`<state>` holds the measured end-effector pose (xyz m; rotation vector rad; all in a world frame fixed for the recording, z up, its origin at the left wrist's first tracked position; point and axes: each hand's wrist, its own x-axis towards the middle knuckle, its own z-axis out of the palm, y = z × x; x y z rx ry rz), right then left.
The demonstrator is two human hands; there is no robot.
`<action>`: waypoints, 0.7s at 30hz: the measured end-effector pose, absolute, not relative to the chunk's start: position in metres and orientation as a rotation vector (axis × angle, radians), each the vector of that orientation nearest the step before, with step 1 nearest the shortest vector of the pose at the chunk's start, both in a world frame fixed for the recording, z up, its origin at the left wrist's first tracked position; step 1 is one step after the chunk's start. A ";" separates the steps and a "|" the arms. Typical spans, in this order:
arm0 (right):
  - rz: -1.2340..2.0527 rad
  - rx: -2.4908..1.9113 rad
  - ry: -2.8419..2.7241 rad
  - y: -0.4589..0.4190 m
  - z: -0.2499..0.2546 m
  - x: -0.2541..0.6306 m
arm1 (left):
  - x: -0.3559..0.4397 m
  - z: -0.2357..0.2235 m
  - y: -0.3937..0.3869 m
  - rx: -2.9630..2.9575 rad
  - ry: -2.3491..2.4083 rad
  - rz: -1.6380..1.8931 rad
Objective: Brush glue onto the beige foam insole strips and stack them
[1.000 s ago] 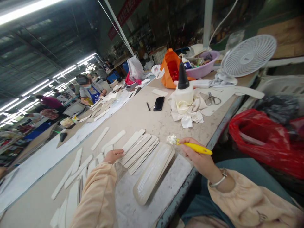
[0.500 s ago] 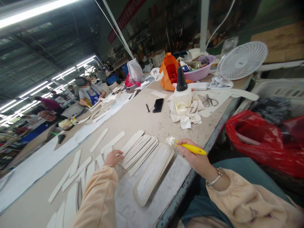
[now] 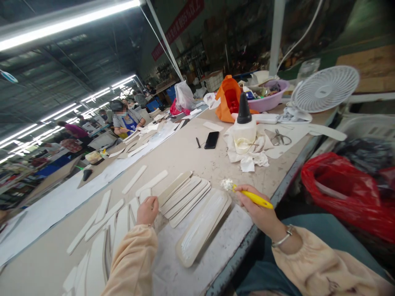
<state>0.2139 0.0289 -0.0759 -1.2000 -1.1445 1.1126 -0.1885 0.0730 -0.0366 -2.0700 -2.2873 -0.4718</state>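
My left hand [image 3: 147,210] is closed on the near end of a pale flat strip [image 3: 176,186], which looks slightly tilted up off a fanned row of similar strips [image 3: 188,199]. In my right hand [image 3: 257,211] is a yellow-handled brush [image 3: 254,198], its bristles caked with a white paste. The brush is above the table, apart from the strips. Between my hands lies a wider piece with rounded ends [image 3: 203,228], with a glossy wet white streak along its top. It rests on another piece of like shape.
More loose strips [image 3: 105,220] are spread at the left. Farther back are a phone [image 3: 212,140], a black-nozzled bottle [image 3: 245,127] on crumpled paper, scissors [image 3: 282,139], an orange bag [image 3: 228,98] and a fan [image 3: 325,88]. A red plastic bag [image 3: 345,189] is beyond the right table edge.
My left hand has closed on the end strip of the fanned row, and that strip has tilted. My right hand still holds the brush in about the same place. The camera view has shifted slightly.
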 end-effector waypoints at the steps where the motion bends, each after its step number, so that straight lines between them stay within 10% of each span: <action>1: 1.100 -1.179 -1.146 0.029 -0.078 0.213 | -0.185 -0.032 0.067 -2.029 -2.282 -0.515; 21: 1.227 -1.135 -1.143 0.008 -0.077 0.186 | -0.042 -0.051 -0.110 -2.204 -2.720 -1.268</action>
